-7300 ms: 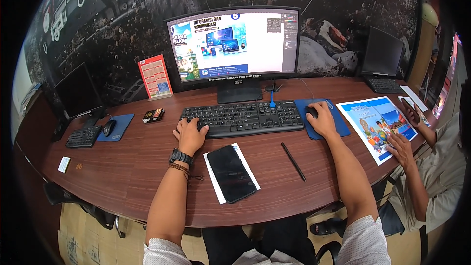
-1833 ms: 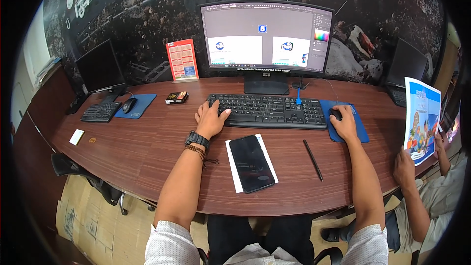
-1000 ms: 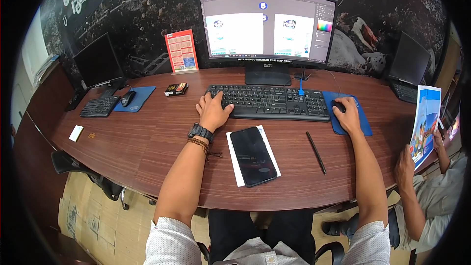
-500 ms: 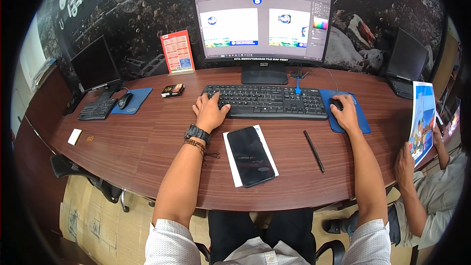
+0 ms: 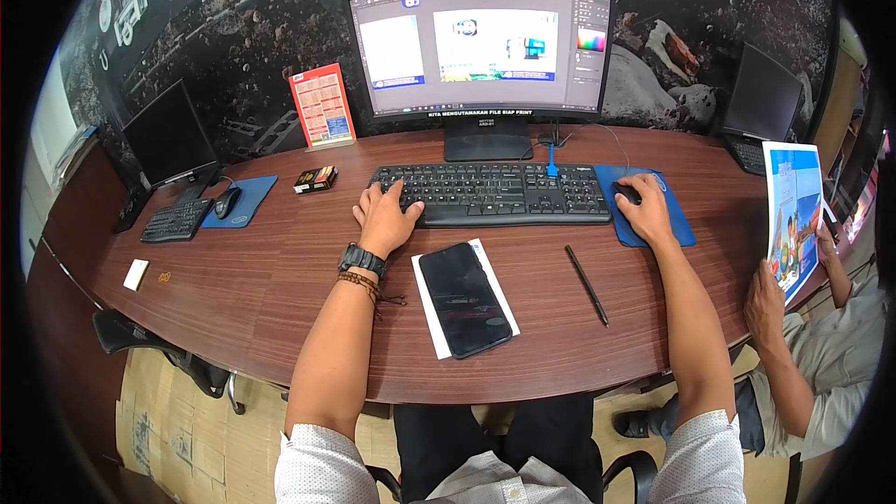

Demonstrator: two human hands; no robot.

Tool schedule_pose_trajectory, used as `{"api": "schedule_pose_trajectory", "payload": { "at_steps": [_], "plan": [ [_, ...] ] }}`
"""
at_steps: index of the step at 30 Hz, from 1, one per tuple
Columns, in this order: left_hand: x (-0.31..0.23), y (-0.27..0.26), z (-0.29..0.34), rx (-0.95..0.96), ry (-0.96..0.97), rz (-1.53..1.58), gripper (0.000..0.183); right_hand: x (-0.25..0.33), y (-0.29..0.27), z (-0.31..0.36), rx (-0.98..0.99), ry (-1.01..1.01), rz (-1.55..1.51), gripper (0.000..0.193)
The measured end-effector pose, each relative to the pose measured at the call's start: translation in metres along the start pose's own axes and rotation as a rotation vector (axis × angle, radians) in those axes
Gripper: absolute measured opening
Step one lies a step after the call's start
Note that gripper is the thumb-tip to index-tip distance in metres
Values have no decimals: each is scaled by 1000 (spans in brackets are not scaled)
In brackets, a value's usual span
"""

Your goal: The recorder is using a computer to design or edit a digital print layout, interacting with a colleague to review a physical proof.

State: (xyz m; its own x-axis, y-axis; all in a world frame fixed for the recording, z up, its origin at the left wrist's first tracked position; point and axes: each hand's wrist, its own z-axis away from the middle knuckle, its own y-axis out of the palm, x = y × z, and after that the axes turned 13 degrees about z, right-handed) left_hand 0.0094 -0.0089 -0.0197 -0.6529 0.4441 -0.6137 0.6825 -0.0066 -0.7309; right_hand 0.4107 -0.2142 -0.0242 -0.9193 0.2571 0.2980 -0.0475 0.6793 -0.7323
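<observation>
My left hand (image 5: 385, 220) rests with spread fingers on the left end of a black keyboard (image 5: 495, 196), the wrist on the wooden desk. Under my right hand (image 5: 648, 217) is a black computer mouse (image 5: 626, 192), lying on a blue mouse pad (image 5: 676, 215); the palm hides part of it. Beyond the keyboard stands a wide monitor (image 5: 495, 49) showing a design program with two page layouts and a colour panel. Between my forearms a black smartphone (image 5: 464, 302) lies on a white paper (image 5: 428, 301). A black pen (image 5: 587, 286) lies to its right.
At right, another person's hands (image 5: 767, 306) hold a colourful printed sheet (image 5: 793, 215). A red calendar (image 5: 323, 105) and small black box (image 5: 315, 179) stand left of the monitor. Farther left are a second monitor (image 5: 172, 135), keyboard (image 5: 177, 220) and mouse (image 5: 227, 203).
On the screen, the layouts have shifted left and the right one looks larger, with more pictures on it. The whole view has swung slightly. Both my hands keep their places.
</observation>
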Motion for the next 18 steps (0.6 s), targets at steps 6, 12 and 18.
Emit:
{"api": "schedule_pose_trajectory", "payload": {
  "at_steps": [6,12,18],
  "plan": [
    [-1,0,-1,3,7,2,65,2,-2,0,14,17,9,31],
    [-1,0,0,4,3,9,65,3,-2,1,26,36,7,33],
    [0,1,0,4,-4,0,65,1,-1,0,26,20,15,32]
  ]
}}
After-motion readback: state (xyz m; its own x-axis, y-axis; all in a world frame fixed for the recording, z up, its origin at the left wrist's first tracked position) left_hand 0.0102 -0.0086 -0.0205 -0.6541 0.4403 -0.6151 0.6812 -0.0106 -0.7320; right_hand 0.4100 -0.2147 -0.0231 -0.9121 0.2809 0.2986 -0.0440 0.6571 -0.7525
